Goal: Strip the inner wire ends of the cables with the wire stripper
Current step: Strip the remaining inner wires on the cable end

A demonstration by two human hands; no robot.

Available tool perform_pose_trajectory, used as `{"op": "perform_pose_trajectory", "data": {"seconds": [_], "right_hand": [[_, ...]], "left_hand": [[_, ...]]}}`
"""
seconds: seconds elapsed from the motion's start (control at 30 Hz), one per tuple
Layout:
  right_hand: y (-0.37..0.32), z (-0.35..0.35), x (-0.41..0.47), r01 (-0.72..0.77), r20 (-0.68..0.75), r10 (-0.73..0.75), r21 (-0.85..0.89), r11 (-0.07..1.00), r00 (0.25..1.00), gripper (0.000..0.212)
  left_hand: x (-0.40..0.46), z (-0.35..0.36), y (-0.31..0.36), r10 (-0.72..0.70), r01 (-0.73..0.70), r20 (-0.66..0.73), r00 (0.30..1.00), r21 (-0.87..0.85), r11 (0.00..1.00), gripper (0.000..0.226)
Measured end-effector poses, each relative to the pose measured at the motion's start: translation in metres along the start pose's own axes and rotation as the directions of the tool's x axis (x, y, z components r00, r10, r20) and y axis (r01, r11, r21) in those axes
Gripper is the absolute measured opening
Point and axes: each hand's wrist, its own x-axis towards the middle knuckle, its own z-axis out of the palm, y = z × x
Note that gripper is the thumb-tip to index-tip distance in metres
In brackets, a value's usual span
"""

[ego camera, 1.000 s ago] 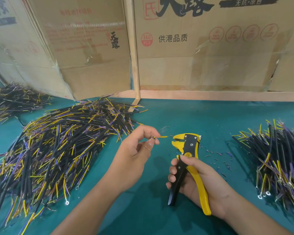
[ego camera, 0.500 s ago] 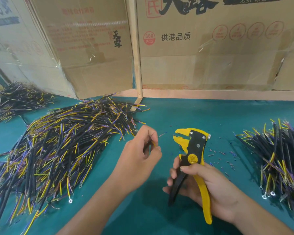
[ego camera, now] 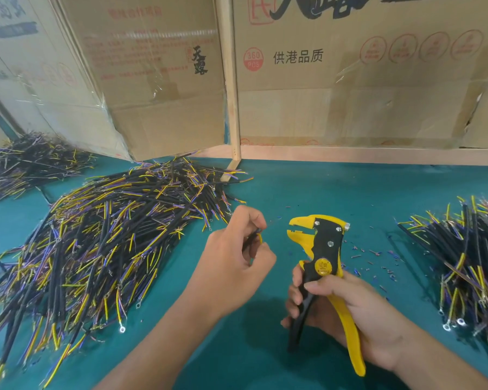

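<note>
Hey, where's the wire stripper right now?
In the head view, the wire stripper is right of centre, held upright in the right hand above the green table, its head facing the left hand.

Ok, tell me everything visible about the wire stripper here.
The wire stripper has a yellow and black body with silver screws, a round yellow label at the pivot, one yellow handle and one black. Its jaws stand open, empty, pointing left. The right hand grips both handles, holding it upright above the teal table.
</note>
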Motion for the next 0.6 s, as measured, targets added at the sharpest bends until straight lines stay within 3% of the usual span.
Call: {"op": "perform_pose_trajectory", "data": {"seconds": [0.23,0.6], "right_hand": [[-0.004,-0.002,-0.003,-0.013,0.035,0.015,-0.056,0.998,0.999,0.021],[-0.013,-0.006,-0.009,-0.05,0.124,0.076,-0.201,0.978,0.989,0.019]], "left_hand": [[-0.001,-0.001,0.003,0.036,-0.036,0.017,0.999,0.017,0.999,0.022],[-0.002,-0.003,-0.002,0.064,-0.067,0.164,0.984,0.013,0.998,0.022]]}}
